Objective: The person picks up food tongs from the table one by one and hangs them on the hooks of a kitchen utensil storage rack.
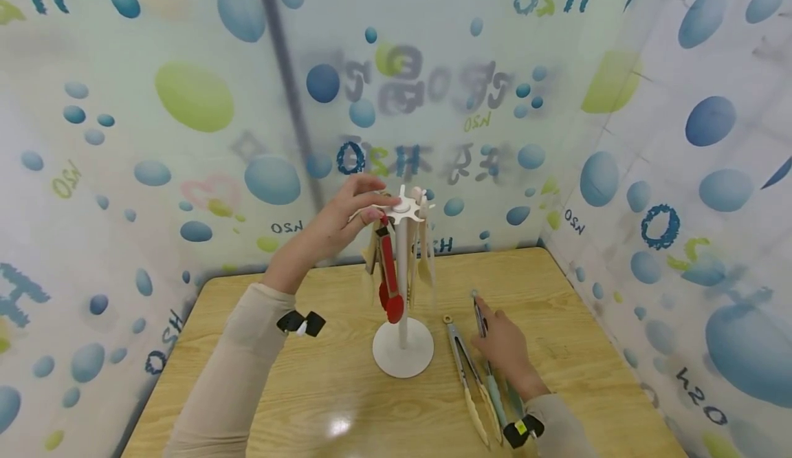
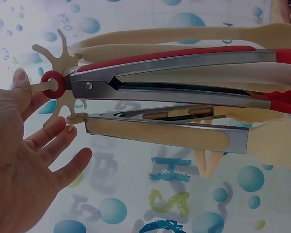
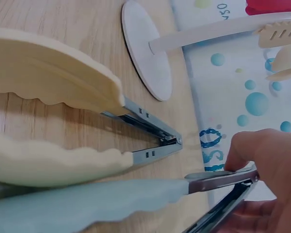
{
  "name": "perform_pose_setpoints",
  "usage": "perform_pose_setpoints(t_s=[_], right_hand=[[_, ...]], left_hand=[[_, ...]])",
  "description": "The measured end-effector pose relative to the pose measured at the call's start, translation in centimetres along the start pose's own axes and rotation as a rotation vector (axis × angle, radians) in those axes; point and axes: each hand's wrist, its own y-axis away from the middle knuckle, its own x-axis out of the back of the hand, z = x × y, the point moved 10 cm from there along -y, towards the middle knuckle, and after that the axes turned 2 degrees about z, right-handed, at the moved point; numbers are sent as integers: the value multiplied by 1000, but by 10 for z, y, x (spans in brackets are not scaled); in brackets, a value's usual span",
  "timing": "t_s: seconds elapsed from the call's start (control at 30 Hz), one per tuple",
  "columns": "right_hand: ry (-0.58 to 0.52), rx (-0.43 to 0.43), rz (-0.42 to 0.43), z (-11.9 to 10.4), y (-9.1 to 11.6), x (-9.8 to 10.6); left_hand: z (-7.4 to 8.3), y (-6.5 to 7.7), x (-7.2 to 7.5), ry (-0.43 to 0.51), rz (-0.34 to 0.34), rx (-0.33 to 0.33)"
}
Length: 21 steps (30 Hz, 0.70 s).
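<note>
A white utensil stand [image 1: 403, 355] stands upright on the table. My left hand [image 1: 346, 214] touches its hooked top, fingers spread rather than wrapped around it. Beside the thumb, red-and-silver tongs [image 1: 388, 265] hang from a hook by their red ring [image 2: 61, 84]. Cream-coloured tongs [image 2: 160, 136] hang just under them in the left wrist view. My right hand [image 1: 507, 344] holds teal-tipped tongs [image 3: 87, 199] near their hinge end, thumb on one arm; they lie low at the table. Cream-tipped tongs [image 1: 473, 410] lie spread beside them, left of this hand.
More pale utensils [image 1: 424, 265] hang around the stand, among them a slotted turner [image 3: 280, 35]. The wooden table [image 1: 322, 375] meets a patterned wall [image 1: 155, 224] at the back and another wall [image 1: 674, 293] on the right.
</note>
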Motion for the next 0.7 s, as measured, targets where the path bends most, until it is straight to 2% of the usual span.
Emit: perform_pose_setpoints(t_s=[0.47, 0.57, 0.7], right_hand=[[22, 79, 188, -16, 9, 38], [39, 120, 238, -21, 9, 49], [11, 185, 318, -32, 11, 67]], left_hand=[[6, 0, 0, -72, -8, 44], [7, 0, -1, -81, -9, 68], [10, 0, -1, -111, -7, 105]])
